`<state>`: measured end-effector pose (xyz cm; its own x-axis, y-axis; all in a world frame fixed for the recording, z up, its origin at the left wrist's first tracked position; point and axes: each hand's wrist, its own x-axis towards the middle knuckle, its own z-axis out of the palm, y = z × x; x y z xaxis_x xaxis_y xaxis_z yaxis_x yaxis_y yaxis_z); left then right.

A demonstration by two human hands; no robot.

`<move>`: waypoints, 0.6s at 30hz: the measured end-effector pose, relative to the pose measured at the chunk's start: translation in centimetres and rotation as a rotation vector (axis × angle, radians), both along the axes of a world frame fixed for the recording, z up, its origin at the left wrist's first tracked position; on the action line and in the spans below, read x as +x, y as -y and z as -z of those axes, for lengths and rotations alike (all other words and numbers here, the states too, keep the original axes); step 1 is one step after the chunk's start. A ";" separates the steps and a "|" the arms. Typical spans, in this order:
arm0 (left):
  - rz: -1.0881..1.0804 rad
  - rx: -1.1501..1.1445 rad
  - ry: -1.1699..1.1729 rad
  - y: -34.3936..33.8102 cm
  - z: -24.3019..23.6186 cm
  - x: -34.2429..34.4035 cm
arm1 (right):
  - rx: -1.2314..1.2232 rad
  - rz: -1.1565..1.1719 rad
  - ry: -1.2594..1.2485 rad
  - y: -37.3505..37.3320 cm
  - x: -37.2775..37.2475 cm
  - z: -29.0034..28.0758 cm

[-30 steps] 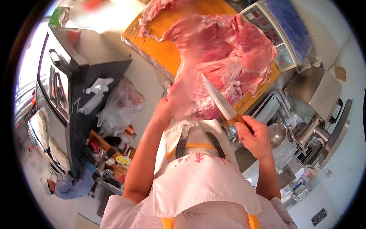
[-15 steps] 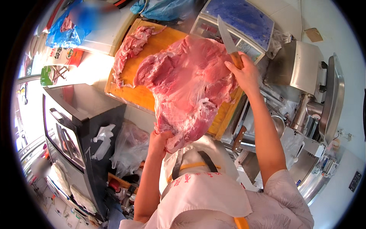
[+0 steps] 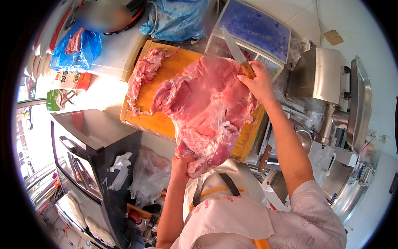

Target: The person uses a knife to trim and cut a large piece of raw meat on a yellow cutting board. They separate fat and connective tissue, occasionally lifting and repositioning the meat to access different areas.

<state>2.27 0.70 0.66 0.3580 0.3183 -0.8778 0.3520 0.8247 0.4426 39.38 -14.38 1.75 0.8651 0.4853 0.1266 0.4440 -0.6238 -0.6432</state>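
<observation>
A large slab of raw pink meat point(image 3: 207, 99) lies on a wooden cutting board point(image 3: 244, 147), its near part overhanging the board's front edge. My left hand point(image 3: 180, 165) is closed on that near end. My right hand point(image 3: 258, 83) grips the wooden handle of a long knife point(image 3: 233, 47) at the meat's far right side, the blade pointing up and away from me over a scale with a blue top point(image 3: 253, 31). A strip of trimmed meat point(image 3: 143, 74) lies along the board's left side.
Blue plastic bags point(image 3: 174, 18), one with meat point(image 3: 74, 41), are behind and left. A black steel appliance point(image 3: 120, 162) and clear bags point(image 3: 147, 178) stand lower left. Stainless machines point(image 3: 315, 70) and a second knife point(image 3: 264, 157) are at the right.
My right hand and knife moved from the meat's near right up to its far right, the blade now beyond the meat. My left hand still grips the near end. The camera view has shifted.
</observation>
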 end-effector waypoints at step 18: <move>-0.004 -0.085 0.022 -0.6 1.8 -0.4 | -0.269 -0.195 -0.454 -2.3 4.5 -3.7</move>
<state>1.85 1.28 -1.19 0.3768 0.2447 -0.8934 0.3394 0.8609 0.3790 43.85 -12.10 5.47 0.6949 0.6057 -0.3875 0.2836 -0.7261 -0.6264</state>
